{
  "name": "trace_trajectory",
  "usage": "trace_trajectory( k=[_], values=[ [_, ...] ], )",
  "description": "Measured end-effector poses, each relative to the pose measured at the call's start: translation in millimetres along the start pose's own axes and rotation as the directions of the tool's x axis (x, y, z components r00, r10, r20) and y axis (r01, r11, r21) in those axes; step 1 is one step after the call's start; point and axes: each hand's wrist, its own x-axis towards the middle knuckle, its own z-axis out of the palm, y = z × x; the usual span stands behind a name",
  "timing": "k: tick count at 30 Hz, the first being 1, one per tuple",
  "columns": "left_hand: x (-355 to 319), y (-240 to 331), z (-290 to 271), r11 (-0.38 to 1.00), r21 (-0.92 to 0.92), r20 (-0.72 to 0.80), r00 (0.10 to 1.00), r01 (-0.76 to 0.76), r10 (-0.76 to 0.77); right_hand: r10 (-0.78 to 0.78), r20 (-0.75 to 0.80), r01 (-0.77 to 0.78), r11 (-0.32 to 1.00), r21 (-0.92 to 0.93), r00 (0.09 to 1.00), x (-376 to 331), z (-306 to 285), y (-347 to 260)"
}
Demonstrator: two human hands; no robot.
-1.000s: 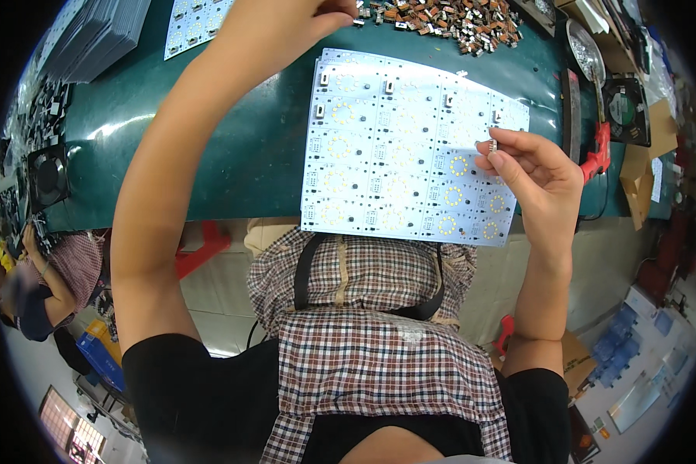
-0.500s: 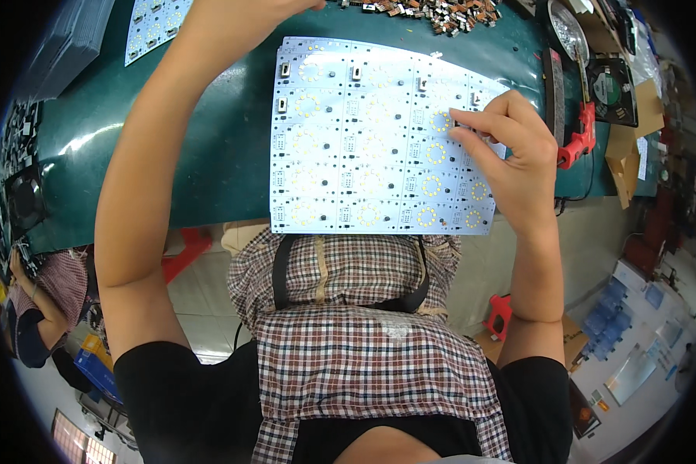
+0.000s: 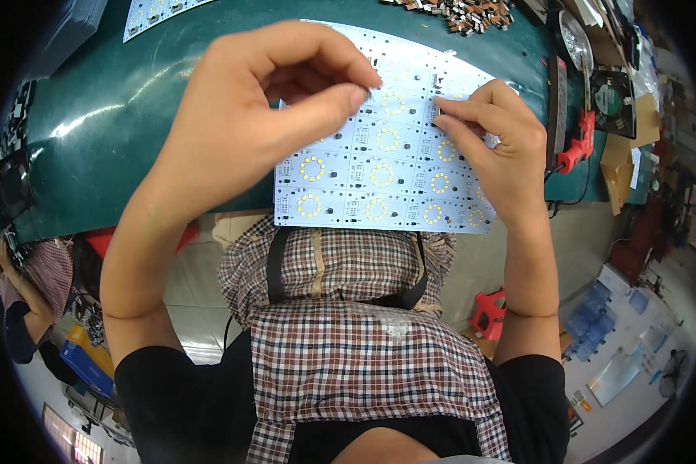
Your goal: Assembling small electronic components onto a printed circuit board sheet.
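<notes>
A white sheet of circuit boards (image 3: 317, 213) lies at the table's near edge, printed with rings of small yellow LEDs and dark parts. Over its left half is my left hand (image 3: 247, 116), thumb and forefinger closed in a pinch; the small thing at their tips is too hidden to name. My right hand (image 3: 502, 139) pinches a tiny slide switch above the right half of the sheet, in the second row from the far edge. My left hand covers part of the upper left boards.
A heap of small slide switches (image 3: 471, 14) lies at the far side of the green table (image 3: 131, 131). On the right are a red-handled tool (image 3: 580, 143), a small fan (image 3: 613, 97) and a metal dish (image 3: 572, 39). Stacked panels (image 3: 61, 35) stand far left; another person's arm (image 3: 27, 290) shows below.
My left hand has come back from the far heap to above the sheet. My right hand has shifted slightly left, still pinching.
</notes>
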Motion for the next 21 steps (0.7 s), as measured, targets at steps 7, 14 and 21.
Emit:
trace_trajectory(
  k=[7,14,21],
  values=[
    [-18.4,-1.0,12.6,0.995,-0.042,0.046,0.995,0.09,-0.088,-0.048,0.088,0.06,0.989,-0.134,0.995,3.8,-5.7,-2.8],
    [-21.4,-10.1,17.1,0.999,-0.007,0.049,0.998,0.05,-0.049,-0.035,0.084,0.044,0.994,-0.097,0.996,8.0,-6.2,-3.6],
    [-19.5,-13.5,19.7,0.999,-0.023,0.034,0.999,0.035,-0.034,0.015,0.091,-0.005,0.994,-0.107,0.996,2.3,-4.6,-7.6]
  ],
)
